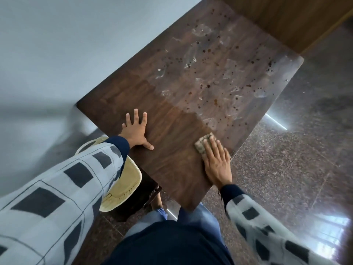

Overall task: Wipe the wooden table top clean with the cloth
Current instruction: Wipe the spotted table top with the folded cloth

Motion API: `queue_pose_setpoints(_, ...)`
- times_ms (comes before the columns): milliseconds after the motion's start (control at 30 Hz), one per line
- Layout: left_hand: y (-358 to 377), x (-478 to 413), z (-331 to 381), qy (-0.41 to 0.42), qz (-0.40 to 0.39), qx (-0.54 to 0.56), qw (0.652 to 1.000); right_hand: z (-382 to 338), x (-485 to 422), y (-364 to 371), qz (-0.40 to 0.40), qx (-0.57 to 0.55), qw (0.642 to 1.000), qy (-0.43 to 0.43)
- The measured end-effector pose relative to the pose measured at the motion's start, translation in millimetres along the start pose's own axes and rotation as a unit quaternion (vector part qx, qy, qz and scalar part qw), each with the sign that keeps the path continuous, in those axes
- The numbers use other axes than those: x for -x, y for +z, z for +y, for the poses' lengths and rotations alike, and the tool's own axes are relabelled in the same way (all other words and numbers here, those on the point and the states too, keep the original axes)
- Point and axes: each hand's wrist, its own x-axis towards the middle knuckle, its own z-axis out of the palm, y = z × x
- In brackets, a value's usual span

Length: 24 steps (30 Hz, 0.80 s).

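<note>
A dark wooden table top (172,115) runs away from me at a slant. Its near half looks dark and even, while the far half (219,69) is dull, smeared and dotted with brown spots. My right hand (216,161) lies flat near the table's right edge, fingers straight, pressing a small tan cloth (203,143) that shows under and ahead of the fingertips. My left hand (136,130) rests flat on the wood near the left edge, fingers spread, holding nothing.
A pale woven chair seat (124,188) stands below the table's near left side. A grey wall (76,44) is on the left and a wooden panel (286,18) at the far right. Polished speckled stone floor (286,169) lies to the right.
</note>
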Motion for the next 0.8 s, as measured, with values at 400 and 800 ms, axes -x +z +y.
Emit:
queue_pose_setpoints(400,-2,0,0,0.007,-0.012,0.006,1.0,25,-41,-17,-0.005,-0.015,0.999,0.031)
queue_pose_setpoints(800,1,-2,-4,-0.001,-0.012,-0.001,1.0,39,-106,-27,-0.056,0.001,0.994,-0.097)
